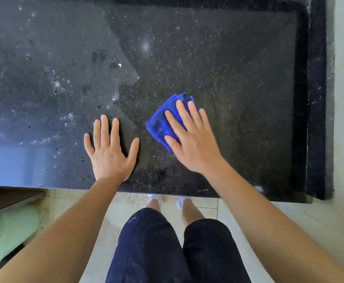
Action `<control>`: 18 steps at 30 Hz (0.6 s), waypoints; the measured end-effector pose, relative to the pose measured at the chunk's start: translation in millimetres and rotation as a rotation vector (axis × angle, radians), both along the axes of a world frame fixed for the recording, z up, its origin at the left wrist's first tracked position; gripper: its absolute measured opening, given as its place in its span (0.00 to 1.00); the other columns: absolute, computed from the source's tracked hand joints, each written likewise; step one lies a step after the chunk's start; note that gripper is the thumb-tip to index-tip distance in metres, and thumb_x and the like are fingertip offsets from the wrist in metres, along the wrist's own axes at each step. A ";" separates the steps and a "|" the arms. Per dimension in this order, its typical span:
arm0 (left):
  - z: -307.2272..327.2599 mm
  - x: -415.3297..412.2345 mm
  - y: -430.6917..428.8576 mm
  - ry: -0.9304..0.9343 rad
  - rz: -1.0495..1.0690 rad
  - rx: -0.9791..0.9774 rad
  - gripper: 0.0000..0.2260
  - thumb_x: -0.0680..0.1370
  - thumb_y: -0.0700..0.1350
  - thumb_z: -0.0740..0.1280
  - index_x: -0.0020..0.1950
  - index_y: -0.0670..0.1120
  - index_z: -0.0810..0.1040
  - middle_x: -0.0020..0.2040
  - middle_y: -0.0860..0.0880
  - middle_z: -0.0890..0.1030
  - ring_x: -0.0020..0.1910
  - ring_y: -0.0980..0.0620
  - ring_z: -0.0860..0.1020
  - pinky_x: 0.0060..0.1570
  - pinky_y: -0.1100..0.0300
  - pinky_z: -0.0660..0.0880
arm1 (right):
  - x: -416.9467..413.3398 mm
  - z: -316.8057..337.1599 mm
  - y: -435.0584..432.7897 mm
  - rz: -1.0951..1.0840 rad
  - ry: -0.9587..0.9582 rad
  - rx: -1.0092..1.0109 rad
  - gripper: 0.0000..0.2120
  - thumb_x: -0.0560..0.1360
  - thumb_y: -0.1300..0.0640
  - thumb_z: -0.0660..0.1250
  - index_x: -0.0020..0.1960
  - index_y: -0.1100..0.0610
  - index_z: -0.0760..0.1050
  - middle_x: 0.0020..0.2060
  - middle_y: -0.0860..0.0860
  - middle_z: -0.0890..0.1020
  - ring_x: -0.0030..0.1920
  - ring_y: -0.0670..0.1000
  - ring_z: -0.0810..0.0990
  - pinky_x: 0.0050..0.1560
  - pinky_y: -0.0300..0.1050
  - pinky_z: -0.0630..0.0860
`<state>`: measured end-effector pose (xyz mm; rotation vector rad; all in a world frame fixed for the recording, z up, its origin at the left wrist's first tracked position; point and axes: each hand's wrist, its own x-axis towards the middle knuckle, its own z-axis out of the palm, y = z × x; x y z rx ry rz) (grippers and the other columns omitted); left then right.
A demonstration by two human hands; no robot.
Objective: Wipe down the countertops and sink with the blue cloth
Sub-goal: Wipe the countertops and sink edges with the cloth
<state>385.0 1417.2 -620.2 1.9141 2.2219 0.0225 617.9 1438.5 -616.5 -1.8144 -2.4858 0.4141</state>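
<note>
The dark speckled polished stone counter fills most of the view, bounded at the back and right by a raised black stone edge, so a wide bare surface is left to be wiped; no sink is seen. The left hand is laid flat and open, fingers spread, near the front edge, probably to brace the body. Just beside it, the right hand is pressed open-palmed on the folded blue microfibre cloth, which is kept flat against the counter so that pressure is spread for wiping.
</note>
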 end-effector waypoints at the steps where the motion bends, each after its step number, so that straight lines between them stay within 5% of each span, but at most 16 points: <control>1: 0.8 0.2 0.6 0.009 -0.003 -0.006 0.34 0.79 0.67 0.53 0.79 0.49 0.56 0.81 0.46 0.53 0.80 0.47 0.49 0.76 0.41 0.45 | 18.7 -1.1 1.1 -0.014 -0.017 0.017 0.28 0.83 0.42 0.53 0.79 0.55 0.62 0.80 0.58 0.56 0.79 0.64 0.52 0.77 0.62 0.52; 6: 2.9 0.5 1.2 0.044 0.000 -0.029 0.37 0.77 0.70 0.53 0.80 0.50 0.54 0.81 0.47 0.51 0.80 0.47 0.48 0.77 0.41 0.45 | 96.2 -3.2 22.3 -0.528 -0.069 -0.050 0.31 0.82 0.43 0.49 0.81 0.54 0.53 0.81 0.58 0.50 0.80 0.65 0.46 0.77 0.66 0.49; 10: 1.6 0.2 2.8 0.057 -0.001 -0.036 0.37 0.77 0.70 0.52 0.80 0.50 0.54 0.81 0.47 0.51 0.80 0.47 0.47 0.76 0.40 0.45 | 59.7 -0.7 53.6 -0.843 -0.027 -0.052 0.33 0.78 0.46 0.51 0.81 0.53 0.54 0.81 0.59 0.50 0.80 0.65 0.46 0.77 0.68 0.45; 12: 2.0 0.5 2.1 0.063 -0.002 -0.031 0.37 0.77 0.70 0.52 0.79 0.50 0.54 0.81 0.47 0.51 0.80 0.48 0.47 0.76 0.41 0.45 | 26.0 1.3 57.2 -0.822 -0.014 -0.052 0.33 0.77 0.46 0.52 0.81 0.53 0.56 0.80 0.59 0.52 0.79 0.66 0.48 0.76 0.68 0.45; 18: 1.3 1.0 1.6 0.041 -0.010 0.003 0.36 0.77 0.69 0.54 0.79 0.49 0.56 0.81 0.47 0.52 0.80 0.47 0.49 0.76 0.41 0.46 | -26.9 -1.1 36.7 -0.304 0.032 -0.010 0.31 0.78 0.45 0.53 0.80 0.53 0.60 0.80 0.58 0.55 0.80 0.65 0.49 0.78 0.65 0.46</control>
